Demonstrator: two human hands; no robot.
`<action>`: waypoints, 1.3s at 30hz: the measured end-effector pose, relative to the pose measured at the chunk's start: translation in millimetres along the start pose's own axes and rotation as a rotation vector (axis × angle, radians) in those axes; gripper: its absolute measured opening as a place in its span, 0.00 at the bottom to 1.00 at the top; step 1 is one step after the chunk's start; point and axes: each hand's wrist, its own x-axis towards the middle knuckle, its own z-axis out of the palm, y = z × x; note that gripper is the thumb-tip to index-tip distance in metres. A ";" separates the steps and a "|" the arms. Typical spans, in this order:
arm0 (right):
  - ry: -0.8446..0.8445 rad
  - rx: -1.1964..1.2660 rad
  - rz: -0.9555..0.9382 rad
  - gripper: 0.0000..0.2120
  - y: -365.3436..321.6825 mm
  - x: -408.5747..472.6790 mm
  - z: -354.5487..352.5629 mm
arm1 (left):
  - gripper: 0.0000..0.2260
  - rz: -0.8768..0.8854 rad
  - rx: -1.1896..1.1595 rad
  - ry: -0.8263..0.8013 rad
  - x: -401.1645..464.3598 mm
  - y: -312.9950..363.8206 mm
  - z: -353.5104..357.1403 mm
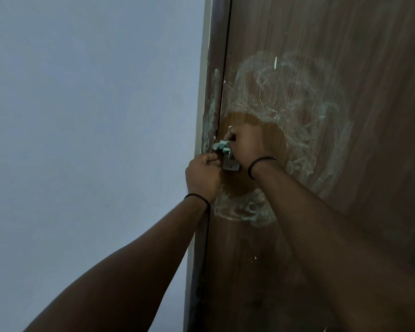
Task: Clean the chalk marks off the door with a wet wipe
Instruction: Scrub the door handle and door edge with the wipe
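Right hand (246,146) pinches the wipe (221,145) just above the handle (231,161) to scrub there; left hand (203,174) grips the handle's end, steadying the door (321,188).

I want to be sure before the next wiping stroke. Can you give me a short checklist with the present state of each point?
1. Wet wipe held in right hand: ok.
2. Left hand gripping the door handle: cannot tell, the handle itself is hidden.
3. Area around the metal handle plate wiped clean: ok.
4. Chalk marks above gone: not ok.
5. Chalk on the door frame gone: not ok.
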 end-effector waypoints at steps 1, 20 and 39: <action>-0.027 -0.079 -0.019 0.12 -1.9 1.1 1.9 | 0.13 0.000 0.000 0.002 1.1 -0.3 -0.1; 0.518 1.140 0.960 0.09 17.7 -73.6 68.4 | 0.10 -0.152 0.146 -0.037 -13.5 -28.9 -0.7; 0.136 1.537 0.758 0.16 -17.8 -84.3 53.3 | 0.12 0.121 0.253 0.133 1.8 -7.0 21.6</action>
